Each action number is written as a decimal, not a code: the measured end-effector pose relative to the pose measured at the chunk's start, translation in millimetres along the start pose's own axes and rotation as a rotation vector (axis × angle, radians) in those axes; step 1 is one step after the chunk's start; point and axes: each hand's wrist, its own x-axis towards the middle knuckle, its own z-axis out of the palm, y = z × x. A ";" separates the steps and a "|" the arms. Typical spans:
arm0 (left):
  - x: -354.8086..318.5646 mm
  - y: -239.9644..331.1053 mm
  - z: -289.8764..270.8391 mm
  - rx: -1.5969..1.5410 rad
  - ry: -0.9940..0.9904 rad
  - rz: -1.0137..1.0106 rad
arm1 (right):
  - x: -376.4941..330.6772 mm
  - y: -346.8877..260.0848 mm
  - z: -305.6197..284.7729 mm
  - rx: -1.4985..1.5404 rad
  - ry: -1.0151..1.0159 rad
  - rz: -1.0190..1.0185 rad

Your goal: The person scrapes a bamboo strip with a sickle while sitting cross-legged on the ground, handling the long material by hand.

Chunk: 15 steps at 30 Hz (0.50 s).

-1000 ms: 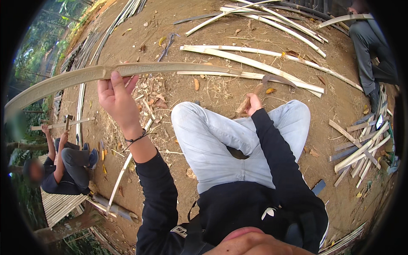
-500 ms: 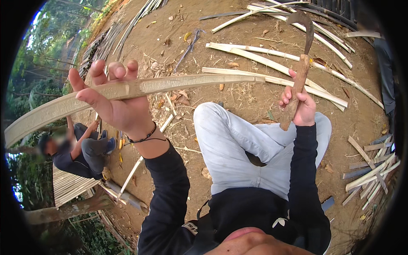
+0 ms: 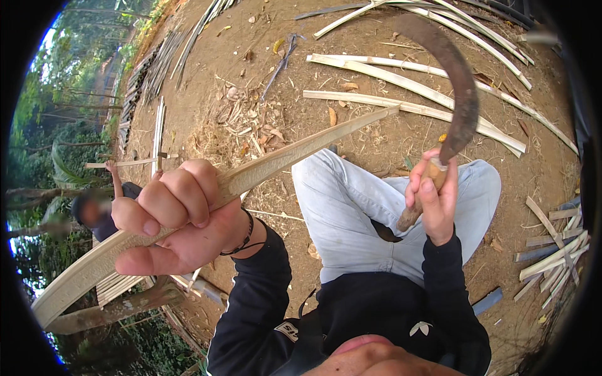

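Note:
My left hand (image 3: 179, 216) grips a long pale bamboo strip (image 3: 295, 153) near its middle; the strip runs from the lower left up to the right, over my knees. My right hand (image 3: 431, 200) is closed on the wooden handle of a curved sickle-like knife (image 3: 454, 94), whose dark blade arcs upward above my right knee. The blade is apart from the strip. I sit on bare earth in light jeans (image 3: 351, 207) and a black long-sleeved top.
Several split bamboo strips (image 3: 439, 88) lie on the dirt ahead, with shavings (image 3: 248, 125) in front of my knees. Short offcuts (image 3: 552, 250) are piled at the right. Another person (image 3: 103, 207) works at the left beside a bamboo mat (image 3: 119, 285).
My left hand has pulled the strip closer and tilted it up to the right. My right hand picked up the curved knife from the ground and raised it.

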 end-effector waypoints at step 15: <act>-12.7 1.6 16.8 0.043 0.035 0.036 | -31.4 3.4 44.3 -0.235 -0.592 -0.031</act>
